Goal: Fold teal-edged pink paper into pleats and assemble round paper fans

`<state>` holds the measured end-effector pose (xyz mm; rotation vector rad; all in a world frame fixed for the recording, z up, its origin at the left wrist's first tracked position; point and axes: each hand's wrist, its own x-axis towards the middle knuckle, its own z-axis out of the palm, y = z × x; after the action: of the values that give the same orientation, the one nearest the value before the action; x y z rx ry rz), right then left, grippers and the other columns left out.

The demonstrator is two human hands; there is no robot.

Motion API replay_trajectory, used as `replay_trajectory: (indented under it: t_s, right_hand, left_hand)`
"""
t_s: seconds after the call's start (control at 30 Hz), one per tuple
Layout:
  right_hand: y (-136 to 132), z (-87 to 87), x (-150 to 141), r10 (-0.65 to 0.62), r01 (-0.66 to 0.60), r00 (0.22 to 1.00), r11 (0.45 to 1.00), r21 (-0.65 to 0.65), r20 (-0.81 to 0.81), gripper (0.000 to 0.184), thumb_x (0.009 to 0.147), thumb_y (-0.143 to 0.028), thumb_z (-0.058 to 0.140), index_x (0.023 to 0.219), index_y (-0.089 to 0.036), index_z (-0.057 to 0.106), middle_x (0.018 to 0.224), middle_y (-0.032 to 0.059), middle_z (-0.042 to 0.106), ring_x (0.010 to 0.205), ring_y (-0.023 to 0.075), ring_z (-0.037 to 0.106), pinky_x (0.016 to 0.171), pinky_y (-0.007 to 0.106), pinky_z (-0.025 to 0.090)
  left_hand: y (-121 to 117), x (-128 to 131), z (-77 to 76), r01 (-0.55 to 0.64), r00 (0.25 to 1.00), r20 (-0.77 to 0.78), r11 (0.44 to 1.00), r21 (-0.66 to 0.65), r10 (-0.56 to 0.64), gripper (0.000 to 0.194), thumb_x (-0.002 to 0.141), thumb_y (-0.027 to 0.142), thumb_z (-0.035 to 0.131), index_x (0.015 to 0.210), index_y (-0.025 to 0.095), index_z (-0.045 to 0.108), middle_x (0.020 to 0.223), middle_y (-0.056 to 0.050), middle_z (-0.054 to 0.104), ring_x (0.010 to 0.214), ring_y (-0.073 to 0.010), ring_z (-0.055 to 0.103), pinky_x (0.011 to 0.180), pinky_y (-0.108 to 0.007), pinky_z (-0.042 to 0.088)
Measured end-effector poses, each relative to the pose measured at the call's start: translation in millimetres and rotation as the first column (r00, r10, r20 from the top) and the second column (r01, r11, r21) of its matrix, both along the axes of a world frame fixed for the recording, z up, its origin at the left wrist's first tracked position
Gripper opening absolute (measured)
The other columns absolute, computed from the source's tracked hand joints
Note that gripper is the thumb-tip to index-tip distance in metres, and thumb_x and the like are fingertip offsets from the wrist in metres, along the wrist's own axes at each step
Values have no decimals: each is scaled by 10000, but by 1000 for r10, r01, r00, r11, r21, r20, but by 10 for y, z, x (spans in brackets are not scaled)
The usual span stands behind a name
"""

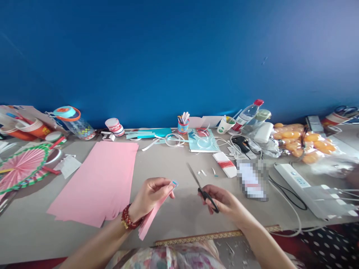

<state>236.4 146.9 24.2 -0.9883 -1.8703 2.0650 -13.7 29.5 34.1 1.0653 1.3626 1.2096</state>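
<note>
My left hand [155, 194] pinches a folded pink paper strip [153, 218] near its top end, where a small blue mark shows. The strip hangs down toward the table's front edge, and its folds lie close together. In my right hand [220, 201] is a pair of scissors [206, 194] with black handles. Its blades point up and to the left, apart from the pink strip, and look closed together. Small paper scraps [202, 173] lie beyond the scissors. A stack of pink paper sheets [95, 183] lies left of my left hand.
A pink pleated fan [26, 166] with a green edge lies at far left. Along the wall stand a pen cup [183, 126], a clear bottle [246, 116] and a paper cup [225, 125]. A power strip [297, 183] with cables and bagged orange items [303, 140] occupy the right.
</note>
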Motion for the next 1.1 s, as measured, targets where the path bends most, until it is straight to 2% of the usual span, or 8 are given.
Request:
replay_trajectory:
  t_s: [0.13,0.3,0.43,0.57,0.8,1.0,1.1]
  right_hand:
    - [-221,7,-210,118,-120,992,992,-41,-41,578,692,-696,695,845,-158,549,758,23,562,620,99,435,518,208,322]
    - [-262,67,-252,203,-204,978,979,-12,-40,633,672,-770,654,815,-172,505,719,-10,497,620,101,386,535,219,282]
    - [-261,70,-241,226,-226,974,971,81,11,604,695,-752,653,804,-179,497,706,-26,467,616,100,361,548,222,298]
    - [-277,31,-237,215,-218,976,966,141,35,523,748,-675,666,802,-182,500,690,-37,447,611,95,339,527,216,279]
    - [-263,64,-253,236,-241,971,955,172,48,540,734,-691,668,799,-181,505,691,-36,455,609,94,344,529,213,291]
    - [-264,59,-283,254,-253,967,964,84,0,584,734,-746,616,801,-180,492,682,-36,444,606,96,354,522,208,293]
    - [-267,42,-302,239,-239,971,965,110,10,545,751,-705,635,774,-183,479,672,-40,437,596,91,347,506,203,278]
  left_hand:
    - [-17,-7,44,36,999,-19,999,-23,-36,299,894,396,586,808,152,734,713,-46,707,677,-138,585,649,-235,430]
    - [-17,-55,103,99,989,-109,994,-51,-104,369,906,421,557,726,142,720,680,-40,684,613,-112,509,590,-222,381]
    - [-3,-87,130,154,980,-110,984,-91,-164,401,907,459,539,748,144,731,700,-50,692,644,-130,533,609,-233,394]
    - [-3,-88,129,162,981,-92,983,-84,-169,399,906,464,543,760,148,737,674,-46,686,628,-130,545,606,-234,407]
    - [-4,-67,124,148,987,-59,988,-50,-151,349,905,431,553,808,150,736,698,-49,690,677,-144,575,657,-242,437]
    - [14,-74,141,178,980,-76,981,-73,-184,362,908,441,534,772,154,709,681,-43,676,654,-133,538,637,-239,412]
    - [22,-80,133,188,978,-69,978,-90,-195,382,899,465,531,745,157,697,672,-48,673,659,-145,552,650,-250,423]
